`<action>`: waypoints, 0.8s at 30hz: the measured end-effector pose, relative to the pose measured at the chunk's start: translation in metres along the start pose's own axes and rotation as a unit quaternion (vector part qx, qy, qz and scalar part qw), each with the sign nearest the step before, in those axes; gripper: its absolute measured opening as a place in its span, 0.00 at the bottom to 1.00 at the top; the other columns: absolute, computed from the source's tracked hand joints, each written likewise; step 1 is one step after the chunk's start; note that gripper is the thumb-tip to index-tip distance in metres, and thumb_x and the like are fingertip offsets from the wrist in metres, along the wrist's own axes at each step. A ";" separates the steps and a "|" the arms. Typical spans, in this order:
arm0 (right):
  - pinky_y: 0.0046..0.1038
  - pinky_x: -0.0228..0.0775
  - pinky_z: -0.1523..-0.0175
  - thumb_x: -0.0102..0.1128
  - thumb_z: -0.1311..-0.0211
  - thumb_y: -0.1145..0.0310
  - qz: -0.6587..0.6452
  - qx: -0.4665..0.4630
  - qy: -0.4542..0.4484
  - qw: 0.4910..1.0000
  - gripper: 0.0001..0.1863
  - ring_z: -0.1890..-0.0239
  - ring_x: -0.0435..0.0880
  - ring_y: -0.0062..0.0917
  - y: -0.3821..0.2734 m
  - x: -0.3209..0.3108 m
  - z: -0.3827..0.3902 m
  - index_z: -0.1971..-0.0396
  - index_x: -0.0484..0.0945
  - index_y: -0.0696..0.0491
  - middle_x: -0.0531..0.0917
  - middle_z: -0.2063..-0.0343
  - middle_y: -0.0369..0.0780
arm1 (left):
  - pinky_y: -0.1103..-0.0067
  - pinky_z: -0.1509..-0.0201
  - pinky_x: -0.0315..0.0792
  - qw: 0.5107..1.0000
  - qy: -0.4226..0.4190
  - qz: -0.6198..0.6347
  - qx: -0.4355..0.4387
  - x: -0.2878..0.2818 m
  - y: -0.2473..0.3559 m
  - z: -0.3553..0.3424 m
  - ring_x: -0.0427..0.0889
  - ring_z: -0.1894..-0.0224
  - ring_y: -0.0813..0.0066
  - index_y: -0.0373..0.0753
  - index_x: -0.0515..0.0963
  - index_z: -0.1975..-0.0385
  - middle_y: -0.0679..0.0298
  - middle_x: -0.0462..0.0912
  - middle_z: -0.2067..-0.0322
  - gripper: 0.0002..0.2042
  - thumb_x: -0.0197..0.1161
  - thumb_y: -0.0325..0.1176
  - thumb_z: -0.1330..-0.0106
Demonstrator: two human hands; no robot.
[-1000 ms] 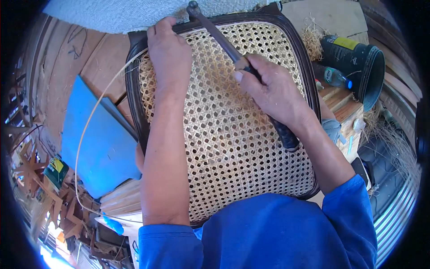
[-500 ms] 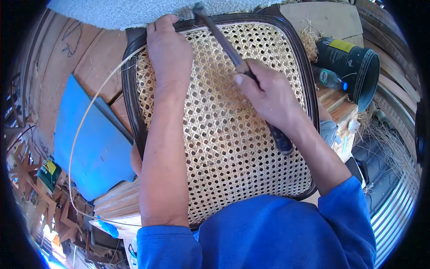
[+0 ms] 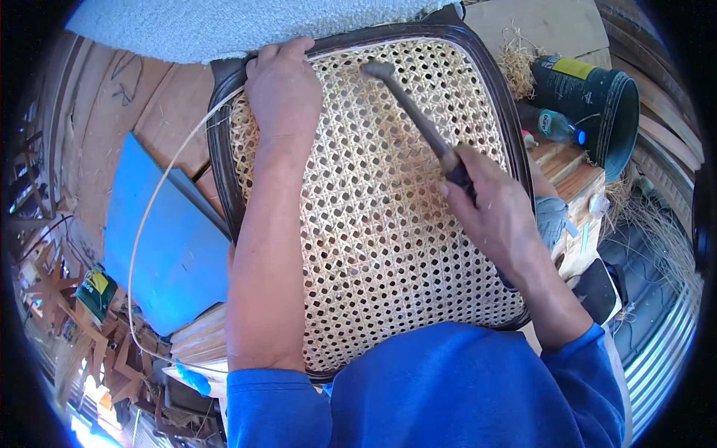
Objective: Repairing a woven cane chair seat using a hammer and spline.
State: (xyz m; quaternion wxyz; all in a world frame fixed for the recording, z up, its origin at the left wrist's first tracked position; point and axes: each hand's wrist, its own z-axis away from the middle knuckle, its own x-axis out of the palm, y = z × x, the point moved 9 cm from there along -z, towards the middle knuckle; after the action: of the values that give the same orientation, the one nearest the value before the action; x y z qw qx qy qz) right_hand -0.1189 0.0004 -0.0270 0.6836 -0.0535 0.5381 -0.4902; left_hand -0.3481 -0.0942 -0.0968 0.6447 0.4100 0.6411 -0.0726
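Observation:
A woven cane panel [image 3: 373, 224] fills a dark wooden frame [image 3: 520, 160] in front of me. At its far left corner, my left hand [image 3: 284, 89] is closed with bent fingers along the rim; its fingertips are hidden. A long pale cane strip [image 3: 140, 216] curves out from beside that hand and loops down at the left. My right hand [image 3: 493, 209] is wrapped round the handle of a hammer [image 3: 418, 118]. The hammer head hovers over the upper part of the panel, pointing away from me.
Light grey-blue fabric [image 3: 224, 30] lies beyond the frame. A blue sheet [image 3: 160, 246] leans at the left. On the right are a dark bucket [image 3: 618, 123] lying on its side, a plastic bottle [image 3: 556, 128], straw-like fibres [image 3: 515, 71] and a wooden block [image 3: 575, 194].
My right hand has drawn the hammer back toward me and to the right, so its head has left the far rim. My left hand stays at the same rim corner.

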 end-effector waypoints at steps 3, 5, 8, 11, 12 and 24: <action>0.39 0.72 0.64 0.61 0.42 0.68 0.048 0.033 -0.042 0.997 0.18 0.68 0.81 0.43 0.003 0.002 0.015 0.52 0.71 0.56 0.78 0.69 0.48 | 0.62 0.49 0.70 0.995 -0.054 -0.084 0.018 0.009 0.010 0.000 0.75 0.53 0.57 0.50 0.81 0.54 0.59 0.79 0.57 0.17 0.55 0.26 0.41; 0.41 0.73 0.64 0.60 0.42 0.68 0.069 0.022 -0.057 0.996 0.21 0.68 0.80 0.45 0.003 0.004 0.022 0.50 0.69 0.55 0.78 0.68 0.48 | 0.62 0.49 0.70 0.990 -0.076 -0.120 0.026 0.010 0.014 -0.002 0.74 0.51 0.59 0.52 0.80 0.51 0.60 0.78 0.56 0.18 0.54 0.26 0.40; 0.40 0.73 0.64 0.61 0.43 0.68 0.073 0.022 -0.077 0.994 0.22 0.68 0.80 0.44 0.002 0.006 0.027 0.48 0.69 0.55 0.77 0.65 0.48 | 0.61 0.47 0.70 0.978 -0.138 -0.154 0.029 0.012 0.017 -0.008 0.73 0.48 0.59 0.53 0.77 0.47 0.60 0.77 0.53 0.21 0.53 0.25 0.39; 0.39 0.74 0.63 0.61 0.43 0.68 0.096 0.002 -0.078 0.992 0.23 0.67 0.80 0.43 0.003 0.008 0.035 0.47 0.68 0.55 0.77 0.63 0.47 | 0.61 0.45 0.69 0.962 -0.220 -0.163 0.006 0.021 0.018 -0.011 0.72 0.47 0.57 0.54 0.76 0.45 0.59 0.75 0.52 0.22 0.51 0.25 0.39; 0.39 0.74 0.63 0.61 0.43 0.68 0.094 0.004 -0.077 0.993 0.23 0.67 0.80 0.43 0.003 0.008 0.036 0.47 0.68 0.55 0.77 0.63 0.47 | 0.62 0.44 0.69 0.963 -0.217 -0.158 0.019 0.020 0.021 -0.012 0.73 0.49 0.54 0.53 0.75 0.43 0.55 0.75 0.53 0.24 0.49 0.23 0.40; 0.36 0.73 0.52 0.64 0.47 0.68 0.110 -0.025 -0.079 0.990 0.25 0.55 0.77 0.40 0.003 0.017 0.039 0.47 0.70 0.56 0.76 0.58 0.46 | 0.60 0.40 0.66 0.936 -0.286 -0.198 -0.044 0.033 0.019 -0.018 0.67 0.40 0.53 0.53 0.71 0.40 0.52 0.70 0.45 0.23 0.46 0.27 0.34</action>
State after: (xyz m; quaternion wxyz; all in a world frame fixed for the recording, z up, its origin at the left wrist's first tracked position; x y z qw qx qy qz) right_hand -0.0876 -0.0285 -0.0243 0.7722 -0.0498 0.4968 -0.3929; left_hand -0.3442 -0.0566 -0.1145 0.7907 0.2078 0.5002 -0.2852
